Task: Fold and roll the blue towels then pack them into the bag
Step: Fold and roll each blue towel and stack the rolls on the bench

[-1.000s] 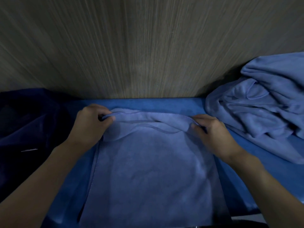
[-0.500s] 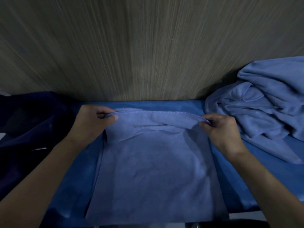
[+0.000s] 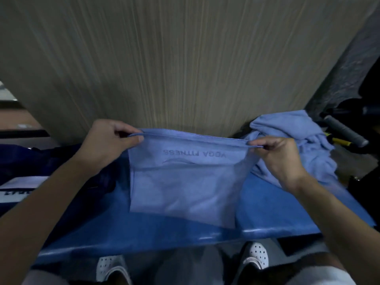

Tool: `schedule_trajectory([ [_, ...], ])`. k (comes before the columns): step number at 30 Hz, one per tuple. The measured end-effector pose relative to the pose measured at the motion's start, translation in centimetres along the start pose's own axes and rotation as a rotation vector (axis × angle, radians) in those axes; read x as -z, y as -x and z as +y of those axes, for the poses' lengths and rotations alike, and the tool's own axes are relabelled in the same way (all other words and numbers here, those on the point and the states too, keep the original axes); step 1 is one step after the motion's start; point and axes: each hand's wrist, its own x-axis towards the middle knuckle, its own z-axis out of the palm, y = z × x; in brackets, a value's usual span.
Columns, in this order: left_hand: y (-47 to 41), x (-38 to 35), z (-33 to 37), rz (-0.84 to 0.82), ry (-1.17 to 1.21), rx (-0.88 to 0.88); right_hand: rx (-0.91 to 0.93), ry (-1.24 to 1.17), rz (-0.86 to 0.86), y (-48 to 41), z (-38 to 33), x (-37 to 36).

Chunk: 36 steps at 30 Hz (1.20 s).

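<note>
Left hand (image 3: 107,140) and right hand (image 3: 279,159) each pinch a top corner of the blue towel (image 3: 185,188), top edge taut above the desk (image 3: 277,212), lower edge near its 6 o'clock rim; towel heap (image 3: 298,140) at 2 o'clock.

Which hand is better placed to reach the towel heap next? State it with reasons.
Probably right: the right hand pinches the towel just beside the heap; the left hand grips the opposite corner.

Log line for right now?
step: folding towel | left hand: pinches top-left corner | right hand: pinches top-right corner | pile: right of it
</note>
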Motion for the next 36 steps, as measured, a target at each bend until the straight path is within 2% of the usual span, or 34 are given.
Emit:
schedule_trajectory([
  [3,2.3,2.4,3.8,0.009,-0.035,-0.06,0.079,0.102,0.009,2.6,-3.9,2.7],
  [7,2.4,3.5,5.6,0.008,-0.078,-0.1,0.122,0.256,-0.001,2.9,-5.8,3.6],
  [11,3.2,5.0,7.9,0.031,-0.057,-0.113,0.146,0.218,0.003,3.9,-8.6,5.3],
  [16,3.3,6.3,9.4,0.039,-0.049,-0.137,0.044,0.077,-0.104,4.5,-10.8,6.4],
  [20,3.5,7.2,10.2,0.021,-0.007,-0.134,0.052,0.003,-0.122,5.1,-11.9,6.7],
  [25,3.6,7.7,11.2,0.033,0.035,-0.075,0.13,0.171,-0.051,4.8,-12.0,6.5],
  [28,3.8,7.9,11.5,0.043,0.069,-0.054,0.15,0.194,-0.013,4.6,-11.9,6.6],
  [36,4.5,7.4,12.3,0.079,0.093,-0.095,0.213,0.307,0.014,4.1,-11.7,7.6],
])
